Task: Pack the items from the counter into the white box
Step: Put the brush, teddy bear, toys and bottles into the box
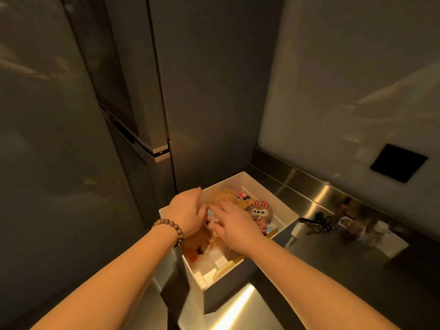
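The white box [288, 211] sits at the left end of the steel counter, filled with plush toys and small packets. A brown plush with a red checked bow [259, 211] lies at its right side, a tan fuzzy plush [226, 196] behind it. Both my hands are inside the box. My left hand [187, 211], with a bead bracelet on the wrist, has its fingers curled down among the items; what they hold is hidden. My right hand [234, 226] lies flat with straight fingers, pressing on the contents near a small light-blue item [210, 212].
On the counter [333, 265] to the right lie a bunch of keys [319, 223], a small card or packet [347, 223] and a pale jar [381, 231]. A tall dark fridge stands to the left and behind the box. A black square plate [398, 163] is on the wall.
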